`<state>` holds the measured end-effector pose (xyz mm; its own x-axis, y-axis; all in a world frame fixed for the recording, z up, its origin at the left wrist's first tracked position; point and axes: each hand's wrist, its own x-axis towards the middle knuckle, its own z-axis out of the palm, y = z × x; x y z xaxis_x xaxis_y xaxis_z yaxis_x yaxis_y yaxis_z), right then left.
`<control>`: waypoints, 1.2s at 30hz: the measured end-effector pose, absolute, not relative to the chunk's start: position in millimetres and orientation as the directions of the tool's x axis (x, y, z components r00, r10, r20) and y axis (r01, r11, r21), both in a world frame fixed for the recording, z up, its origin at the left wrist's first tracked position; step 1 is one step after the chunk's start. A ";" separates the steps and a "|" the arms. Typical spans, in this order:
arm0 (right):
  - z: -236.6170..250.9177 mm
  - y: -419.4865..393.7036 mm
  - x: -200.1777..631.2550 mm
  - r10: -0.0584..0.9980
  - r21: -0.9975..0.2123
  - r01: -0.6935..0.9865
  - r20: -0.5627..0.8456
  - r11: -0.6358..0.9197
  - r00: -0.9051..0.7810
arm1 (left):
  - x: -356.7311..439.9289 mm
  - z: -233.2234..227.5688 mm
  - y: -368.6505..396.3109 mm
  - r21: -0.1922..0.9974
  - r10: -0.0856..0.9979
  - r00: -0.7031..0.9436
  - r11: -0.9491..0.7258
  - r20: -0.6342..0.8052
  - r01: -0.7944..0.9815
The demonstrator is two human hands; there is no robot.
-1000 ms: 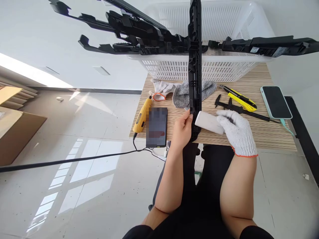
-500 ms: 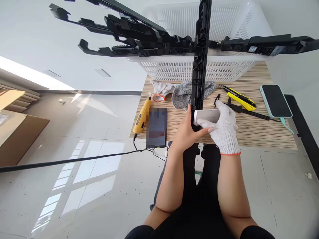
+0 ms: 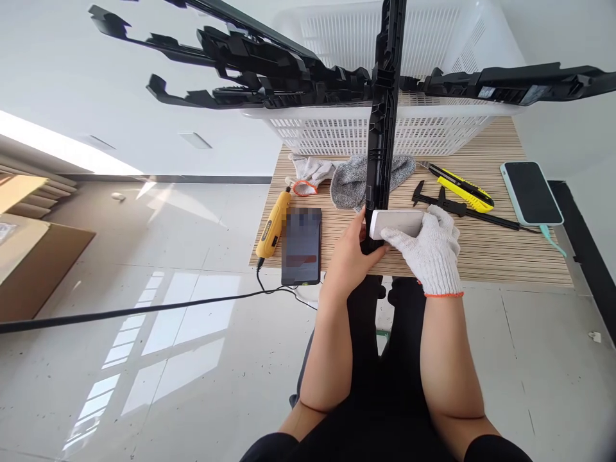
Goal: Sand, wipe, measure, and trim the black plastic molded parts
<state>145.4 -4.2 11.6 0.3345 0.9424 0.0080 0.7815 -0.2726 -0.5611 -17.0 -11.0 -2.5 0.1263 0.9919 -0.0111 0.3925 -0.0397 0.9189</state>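
My bare left hand (image 3: 350,262) is wrapped round the near end of a long black plastic trim piece (image 3: 381,131), which stretches away from me over the basket's rim. In my right hand (image 3: 432,253), which wears a white knitted glove with an orange edge, is a smooth whitish-grey block (image 3: 398,224). The block's left end meets the right side of the trim piece, close to my left fingers. Just beyond the gloved hand lie a black caliper (image 3: 457,206) and a yellow utility knife (image 3: 464,190).
Behind the table (image 3: 520,263) edge stands a white plastic basket (image 3: 327,131) with several black trim pieces (image 3: 269,61) across it. A yellow rotary tool (image 3: 273,224), a dark tablet-like device (image 3: 301,256), grey gloves (image 3: 349,183) and a charging phone (image 3: 532,194) lie around.
My left hand and the near end of the trim piece have shifted slightly left. The left thumb has drawn back from the gloved fingers, and the block has moved slightly left.
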 end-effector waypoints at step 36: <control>32.1 -6.3 165.4 0.956 -0.915 0.279 -0.277 -0.293 0.094 | -23.1 -1.6 -11.1 0.986 0.990 0.136 0.007 -0.030 0.167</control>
